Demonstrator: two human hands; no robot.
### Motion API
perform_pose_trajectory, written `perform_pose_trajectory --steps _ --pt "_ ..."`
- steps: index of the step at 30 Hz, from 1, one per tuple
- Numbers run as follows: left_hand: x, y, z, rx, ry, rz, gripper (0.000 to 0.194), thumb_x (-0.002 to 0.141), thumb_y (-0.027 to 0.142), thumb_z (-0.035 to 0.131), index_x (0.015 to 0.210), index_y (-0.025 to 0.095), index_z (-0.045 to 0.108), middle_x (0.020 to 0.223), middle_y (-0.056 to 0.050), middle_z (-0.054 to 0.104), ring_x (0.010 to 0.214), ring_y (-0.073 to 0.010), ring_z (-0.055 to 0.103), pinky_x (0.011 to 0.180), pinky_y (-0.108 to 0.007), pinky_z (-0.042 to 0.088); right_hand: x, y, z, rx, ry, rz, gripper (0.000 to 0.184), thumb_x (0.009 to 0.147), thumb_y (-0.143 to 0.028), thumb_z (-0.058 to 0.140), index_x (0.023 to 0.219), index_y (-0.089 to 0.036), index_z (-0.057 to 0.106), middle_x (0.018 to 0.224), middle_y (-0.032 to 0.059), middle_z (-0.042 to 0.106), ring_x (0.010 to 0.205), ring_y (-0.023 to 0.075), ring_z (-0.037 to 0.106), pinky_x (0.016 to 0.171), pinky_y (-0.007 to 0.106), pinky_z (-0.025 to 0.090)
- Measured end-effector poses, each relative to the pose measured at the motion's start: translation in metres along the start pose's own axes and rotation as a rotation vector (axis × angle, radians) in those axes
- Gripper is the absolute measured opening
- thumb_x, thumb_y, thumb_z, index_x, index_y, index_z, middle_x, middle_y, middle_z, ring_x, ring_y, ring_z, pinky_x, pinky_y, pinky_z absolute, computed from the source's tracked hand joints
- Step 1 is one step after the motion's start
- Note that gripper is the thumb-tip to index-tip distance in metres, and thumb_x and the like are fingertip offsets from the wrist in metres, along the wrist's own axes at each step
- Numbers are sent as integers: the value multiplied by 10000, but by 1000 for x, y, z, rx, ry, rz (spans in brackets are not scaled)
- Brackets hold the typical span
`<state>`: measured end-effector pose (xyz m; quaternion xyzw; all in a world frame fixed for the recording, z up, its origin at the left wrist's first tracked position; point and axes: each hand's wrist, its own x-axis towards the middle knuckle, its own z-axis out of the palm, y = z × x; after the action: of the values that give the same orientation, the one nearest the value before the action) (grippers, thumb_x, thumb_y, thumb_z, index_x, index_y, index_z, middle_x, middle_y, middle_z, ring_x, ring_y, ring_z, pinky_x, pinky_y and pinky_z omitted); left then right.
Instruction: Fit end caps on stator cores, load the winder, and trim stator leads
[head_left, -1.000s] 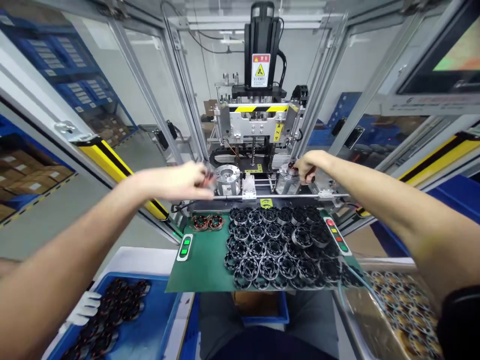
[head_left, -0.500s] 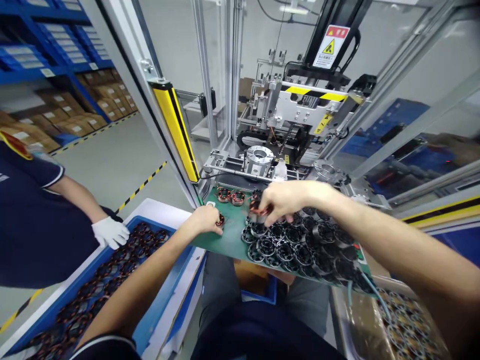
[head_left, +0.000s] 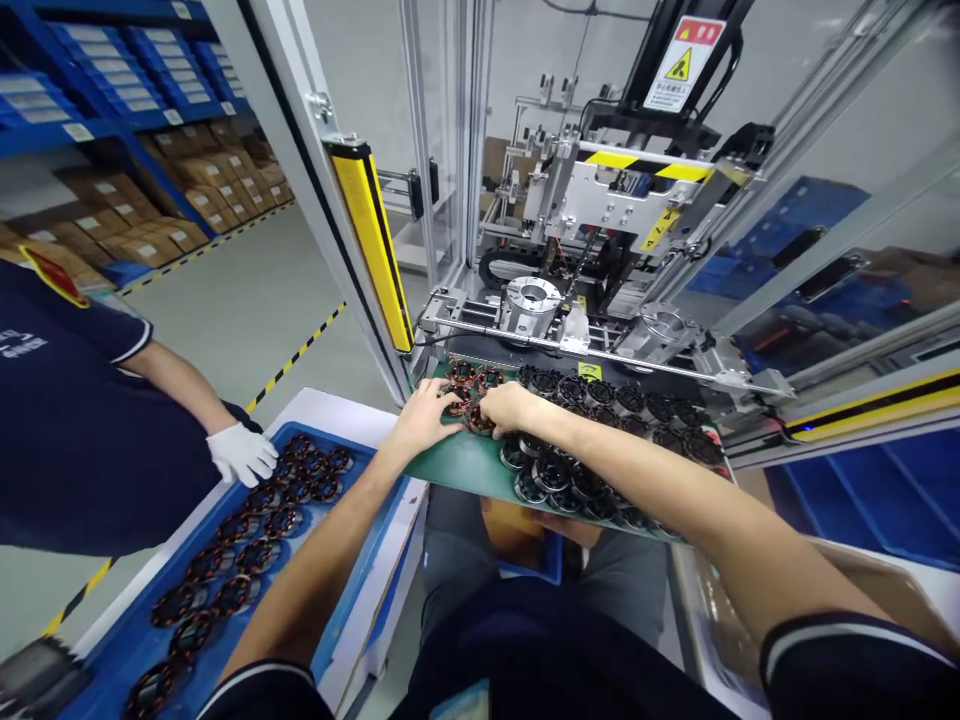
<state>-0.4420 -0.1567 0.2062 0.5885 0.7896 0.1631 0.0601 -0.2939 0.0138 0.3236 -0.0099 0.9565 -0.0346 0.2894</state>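
On the green work surface [head_left: 435, 462], several copper-wound motor stators [head_left: 462, 373] sit close together at the left end. My left hand [head_left: 424, 420] is beside them, thumb and fingers spread around the edge of one stator [head_left: 454, 402], which appears to rest on the surface. My right hand [head_left: 510, 408] is closed on another wound stator [head_left: 478, 419], set down next to the first; its fingertips are partly hidden. Right of my hands stand rows of black-and-silver stator cores [head_left: 553, 470], some covered by my right forearm.
A machine with a round metal fixture [head_left: 534, 300] stands behind the surface. A yellow light curtain [head_left: 373, 245] is on the left post. At left, a blue tray [head_left: 300, 520] holds wound stators, and a co-worker's white-gloved hand [head_left: 241, 454] is at its edge. An open carton [head_left: 847, 620] stands lower right.
My right hand has moved left from above the cores, bringing its wound stator to the group. My left hand has shifted slightly forward and its fingers have spread. The view has turned slightly.
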Motion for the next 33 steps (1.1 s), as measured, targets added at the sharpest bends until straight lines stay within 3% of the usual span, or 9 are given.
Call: perform_pose_trajectory --steps 5,9,13,19,23,25,27,31,33 --pt "-9 18 19 -35 136 -57 688 900 723 971 1360 245 786 1726 -230 591 1634 -486 503 1408 -685 451 -60 3 14 183 155 77 429 1145 -458 823 1476 -189 772 1460 125 800 1310 294 797 1165 561 686" --pt "-12 30 34 -48 202 -113 672 988 748 865 1361 206 731 1783 -271 522 1662 -497 468 1429 -678 431 -150 -9 47 455 316 -18 499 1180 -557 752 1620 -322 780 1196 39 894 1014 196 831 1031 362 638" --pt "-10 32 39 -56 233 -139 637 988 703 866 1362 213 706 1806 -275 498 1685 -499 452 1452 -680 404 -229 -19 120 713 398 20 556 1147 -695 733 1571 -352 841 873 -17 840 701 153 732 746 278 559" --pt "-44 47 27 -78 373 -202 777 968 680 827 1516 222 520 1785 -310 405 1749 -513 390 1450 -748 365 -316 -39 248 881 555 382 402 1114 -529 774 1469 -392 902 840 2 833 695 230 781 687 348 635" --pt "-93 85 25 -84 504 -259 631 1091 626 592 1525 202 418 1701 -313 399 1687 -505 410 1414 -787 367 -374 -54 285 932 702 598 422 1153 -551 717 1497 -368 881 840 12 803 665 234 764 661 365 656" --pt "-109 114 28 -86 490 -237 559 1101 627 559 1482 234 446 1655 -276 441 1641 -477 465 1386 -764 419 -382 -57 283 872 791 651 390 1179 -520 686 1461 -335 883 832 15 778 657 230 746 673 374 654" --pt "-111 144 32 -95 418 -190 514 1089 653 614 1429 275 537 1656 -231 481 1624 -445 512 1366 -709 476 -368 -55 271 778 854 639 341 1198 -461 664 1423 -323 879 881 27 783 719 234 759 734 386 665" --pt "-85 183 34 -37 153 -43 418 1050 677 805 1325 361 808 1774 -136 547 1712 -449 460 1456 -721 370 -295 -37 239 637 842 439 346 1185 -422 694 1478 -323 849 1231 117 808 1162 306 753 1063 471 630" --pt "-67 189 29 5 72 66 359 1069 661 821 1285 382 887 1804 -116 571 1729 -465 434 1491 -779 267 -258 -22 225 551 813 366 345 1164 -363 724 1480 -292 844 1341 158 776 1246 338 680 1078 493 570"
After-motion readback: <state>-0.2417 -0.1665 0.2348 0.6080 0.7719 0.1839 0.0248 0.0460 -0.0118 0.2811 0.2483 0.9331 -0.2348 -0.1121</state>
